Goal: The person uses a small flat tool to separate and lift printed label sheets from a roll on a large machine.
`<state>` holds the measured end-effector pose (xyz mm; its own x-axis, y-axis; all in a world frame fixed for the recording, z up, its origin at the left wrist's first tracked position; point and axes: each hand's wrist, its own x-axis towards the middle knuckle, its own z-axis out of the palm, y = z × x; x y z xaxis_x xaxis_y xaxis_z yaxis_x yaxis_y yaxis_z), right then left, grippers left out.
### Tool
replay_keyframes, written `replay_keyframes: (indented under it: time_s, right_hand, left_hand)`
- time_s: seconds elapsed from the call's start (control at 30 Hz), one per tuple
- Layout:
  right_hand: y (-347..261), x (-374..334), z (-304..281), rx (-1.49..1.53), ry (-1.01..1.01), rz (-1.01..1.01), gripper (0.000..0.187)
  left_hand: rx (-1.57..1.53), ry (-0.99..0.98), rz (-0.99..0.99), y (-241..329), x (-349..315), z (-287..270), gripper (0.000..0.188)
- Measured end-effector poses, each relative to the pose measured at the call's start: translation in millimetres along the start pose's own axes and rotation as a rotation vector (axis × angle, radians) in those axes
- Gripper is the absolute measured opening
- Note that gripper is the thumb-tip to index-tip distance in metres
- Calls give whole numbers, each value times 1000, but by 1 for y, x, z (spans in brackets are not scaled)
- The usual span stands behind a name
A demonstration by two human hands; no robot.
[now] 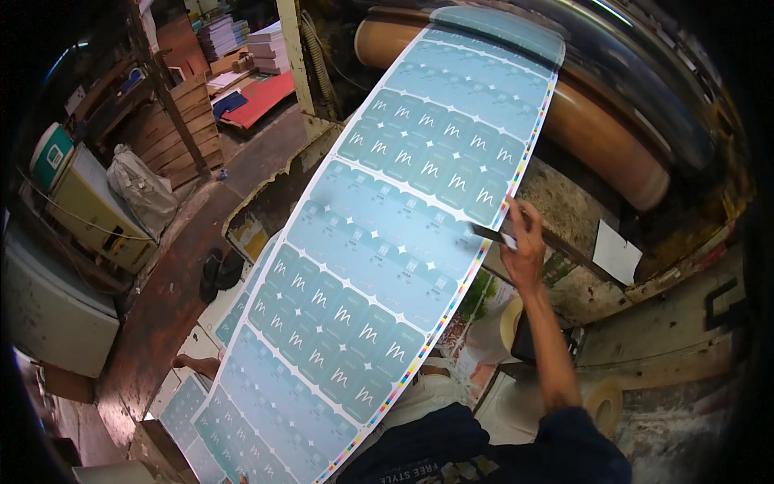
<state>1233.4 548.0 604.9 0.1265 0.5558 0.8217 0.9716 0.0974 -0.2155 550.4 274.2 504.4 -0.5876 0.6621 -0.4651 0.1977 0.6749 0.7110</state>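
Observation:
A long printed sheet [379,242] in pale blue and green, with rows of repeated card-like designs, stretches from the rollers down toward my body. My right hand [524,242] is closed at its right edge, around a thin dark flat strip like a knife blade [486,233]. The strip lies across the color-marked margin, pointing left over the print. Of my left hand [243,479], only what look like fingertips show at the sheet's bottom edge; the rest is hidden.
A brown roller [605,129] and a metal roller [669,64] cross the top right. White rolls [496,331] stand below my right forearm. More printed sheets [179,413] lie at lower left. Dark sandals [219,273] are on the floor, and paper stacks [266,47] stand behind.

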Motion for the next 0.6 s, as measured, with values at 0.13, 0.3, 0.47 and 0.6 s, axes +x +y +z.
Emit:
replay_keyframes:
  time_s: [0.13,0.3,0.47,0.6]
  right_hand:
    - [59,58,-28,123,-517,-230,59]
    - [102,97,-10,436,-399,248,41]
    - [-19,19,-28,373,-387,261,37]
    - [-171,-100,-37,391,-343,227,46]
  left_hand:
    - [-77,31,-192,40,-47,13,74]
    - [-244,-9,-116,-47,19,25,62]
    - [-495,-139,-57,-145,143,30,54]
    - [-531,-268,-43,-155,247,29,52]
